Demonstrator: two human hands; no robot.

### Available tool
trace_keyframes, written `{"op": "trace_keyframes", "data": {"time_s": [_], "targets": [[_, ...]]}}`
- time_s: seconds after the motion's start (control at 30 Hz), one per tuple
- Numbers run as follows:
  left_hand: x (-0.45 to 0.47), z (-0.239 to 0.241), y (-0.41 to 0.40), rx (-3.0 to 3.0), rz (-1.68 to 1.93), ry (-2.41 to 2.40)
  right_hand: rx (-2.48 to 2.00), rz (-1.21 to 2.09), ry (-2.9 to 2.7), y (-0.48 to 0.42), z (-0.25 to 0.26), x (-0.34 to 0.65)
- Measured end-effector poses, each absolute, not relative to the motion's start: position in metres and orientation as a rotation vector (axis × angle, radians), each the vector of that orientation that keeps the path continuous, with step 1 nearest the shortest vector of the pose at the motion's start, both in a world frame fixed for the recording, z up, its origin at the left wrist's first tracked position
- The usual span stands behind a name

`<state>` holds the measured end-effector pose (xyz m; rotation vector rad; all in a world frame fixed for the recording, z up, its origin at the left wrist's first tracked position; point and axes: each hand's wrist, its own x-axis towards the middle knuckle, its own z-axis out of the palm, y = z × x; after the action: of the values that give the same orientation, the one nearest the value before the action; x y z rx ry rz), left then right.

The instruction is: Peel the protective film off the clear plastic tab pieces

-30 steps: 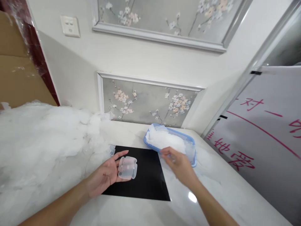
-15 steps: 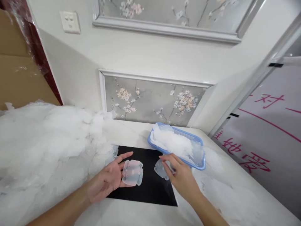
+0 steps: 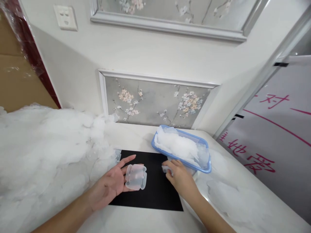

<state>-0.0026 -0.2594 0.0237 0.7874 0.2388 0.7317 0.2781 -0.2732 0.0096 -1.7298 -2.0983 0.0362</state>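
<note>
My left hand (image 3: 110, 186) is palm up over the black mat (image 3: 153, 194), fingers stretched out. A translucent, squarish plastic piece (image 3: 136, 177) with notched edges and small round marks at its corners lies across those fingers. At the mat's right edge, just in front of the blue basket (image 3: 205, 169), my right hand (image 3: 181, 178) is closed, palm down. Between its thumb and fingers shows part of another translucent plastic piece (image 3: 166, 169); the rest is hidden behind the fingers.
White and translucent thin pieces (image 3: 179, 145) fill the basket. A large heap of similar pieces (image 3: 53, 145) covers the left of the white table (image 3: 136, 131). More translucent material (image 3: 233, 197) lies at right. A wall with a flower panel (image 3: 155, 97) stands behind.
My right hand has closed further around its plastic piece, which now shows less beside the basket. My left hand and its piece stay almost in place; the view has shifted slightly.
</note>
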Motion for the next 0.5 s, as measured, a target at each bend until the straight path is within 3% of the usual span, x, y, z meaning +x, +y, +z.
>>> {"op": "trace_keyframes", "data": {"time_s": [0.27,0.5], "targets": [[0.0,0.026,-0.265,0.772,0.716,0.206,-1.18,-0.152,-2.238,-0.299,0.027,0.229],[-0.004,0.031,-0.264,0.778,0.619,0.218,-1.123,0.231,-2.256,-0.301,0.023,0.214]]}}
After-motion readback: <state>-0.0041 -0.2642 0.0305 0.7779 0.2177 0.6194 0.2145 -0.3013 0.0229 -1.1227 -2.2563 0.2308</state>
